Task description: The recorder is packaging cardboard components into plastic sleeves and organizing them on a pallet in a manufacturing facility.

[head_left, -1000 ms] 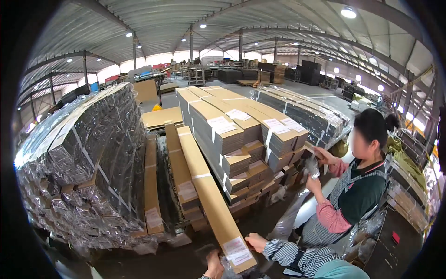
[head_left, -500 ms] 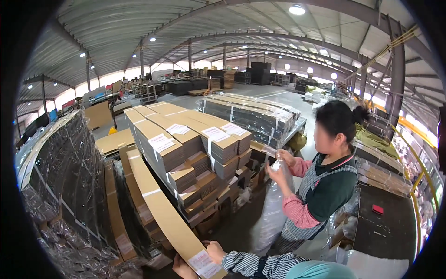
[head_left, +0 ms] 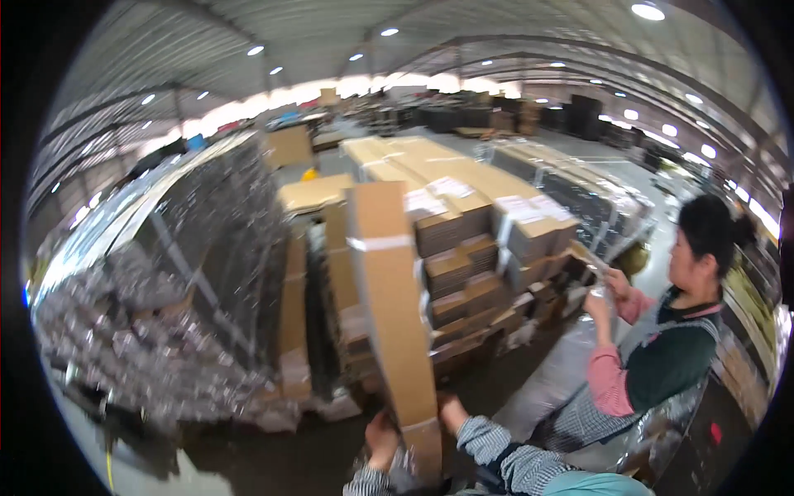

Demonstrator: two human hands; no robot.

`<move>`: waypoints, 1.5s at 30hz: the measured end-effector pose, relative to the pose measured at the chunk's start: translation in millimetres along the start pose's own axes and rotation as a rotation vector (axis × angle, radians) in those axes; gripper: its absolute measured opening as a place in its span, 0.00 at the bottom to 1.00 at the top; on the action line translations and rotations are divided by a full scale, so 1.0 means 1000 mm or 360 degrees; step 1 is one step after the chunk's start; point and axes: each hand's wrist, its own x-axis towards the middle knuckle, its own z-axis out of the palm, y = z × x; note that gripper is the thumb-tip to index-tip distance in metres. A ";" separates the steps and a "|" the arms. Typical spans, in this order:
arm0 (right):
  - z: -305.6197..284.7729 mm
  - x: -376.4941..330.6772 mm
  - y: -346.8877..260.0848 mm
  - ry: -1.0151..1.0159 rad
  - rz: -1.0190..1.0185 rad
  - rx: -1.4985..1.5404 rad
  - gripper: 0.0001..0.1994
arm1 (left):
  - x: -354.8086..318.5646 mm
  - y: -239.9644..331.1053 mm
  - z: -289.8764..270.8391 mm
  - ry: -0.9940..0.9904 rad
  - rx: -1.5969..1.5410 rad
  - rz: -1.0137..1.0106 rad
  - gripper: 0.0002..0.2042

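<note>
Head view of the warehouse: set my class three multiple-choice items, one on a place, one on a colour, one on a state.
1. Where is the wrapped pallet stack?
A. left of the long carton
B. right of it
C. on top of it

2. What colour is the long carton?
A. blue
B. brown
C. white

3. How is the long carton held?
A. lying flat, untouched
B. left hand only
C. both hands at its lower end

Answers:
1 A, the stack fills the picture's left.
2 B, plain brown cardboard.
3 C, left hand and right hand grip either side.

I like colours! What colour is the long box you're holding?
Brown cardboard box, white tape bands; head view.
</note>
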 end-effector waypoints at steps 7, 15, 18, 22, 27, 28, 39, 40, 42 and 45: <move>0.043 -0.055 0.029 0.0068 0.0322 0.0843 0.19 | -0.042 -0.042 -0.032 0.0327 0.0385 0.0247 0.22; 0.056 -0.062 -0.151 0.0074 -0.0614 -0.0120 0.07 | -0.100 0.068 -0.094 0.0467 -0.0025 0.0400 0.23; 0.082 -0.060 -0.101 -0.0171 -0.0029 0.0623 0.07 | -0.107 0.041 -0.101 0.0638 0.0068 0.0419 0.23; 0.114 -0.044 -0.065 -0.0299 0.0040 0.0681 0.04 | -0.100 0.030 -0.118 0.0770 0.0309 0.0355 0.19; 0.121 -0.045 -0.161 -0.0083 -0.0329 0.0170 0.04 | -0.102 0.074 -0.140 0.0867 0.0059 0.0602 0.09; 0.125 -0.039 -0.148 -0.0085 -0.0288 0.0205 0.03 | -0.091 0.067 -0.145 0.0859 0.0055 0.0603 0.09; 0.144 -0.041 -0.121 -0.0240 0.0154 0.0767 0.07 | -0.098 0.034 -0.218 -0.0475 0.0949 0.0892 0.08; 0.153 -0.052 -0.112 -0.0312 0.0114 0.0830 0.09 | -0.098 0.002 -0.225 -0.0422 0.1093 0.0885 0.09; 0.154 -0.080 -0.108 0.0027 -0.0145 0.0909 0.17 | -0.101 0.045 -0.211 -0.0180 0.0628 0.0499 0.12; 0.147 -0.119 -0.115 -0.0375 -0.0505 0.0224 0.33 | -0.124 0.153 -0.206 -0.0484 -0.0651 0.0115 0.16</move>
